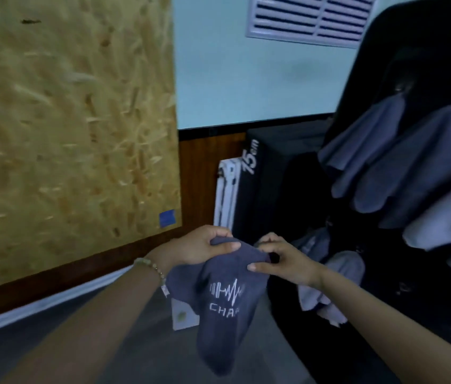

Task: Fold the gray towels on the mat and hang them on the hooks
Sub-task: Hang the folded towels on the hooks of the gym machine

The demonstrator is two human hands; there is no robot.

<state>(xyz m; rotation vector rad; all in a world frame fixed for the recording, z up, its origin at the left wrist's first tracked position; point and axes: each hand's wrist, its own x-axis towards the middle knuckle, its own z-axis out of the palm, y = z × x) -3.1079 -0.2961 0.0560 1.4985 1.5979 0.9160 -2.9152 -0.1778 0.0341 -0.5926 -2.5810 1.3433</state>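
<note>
A folded gray towel [224, 309] with a white printed logo hangs down between my hands at lower centre. My left hand [205, 249] grips its top left edge, thumb over the cloth. My right hand [279, 259] pinches the top right corner. On the right, several gray towels [401, 167] hang from hooks [401, 88] on a black panel [426, 45]. More gray towels [337, 275] hang lower on that panel, just right of my right hand. The mat is out of sight.
A chipboard wall panel [66, 120] with a blue sticker [167, 218] fills the left. A black block marked 15cm [268, 173] and a white frame [227, 195] stand behind my hands. A vent [310, 18] sits high on the pale wall. A small white box [182, 317] lies on the floor.
</note>
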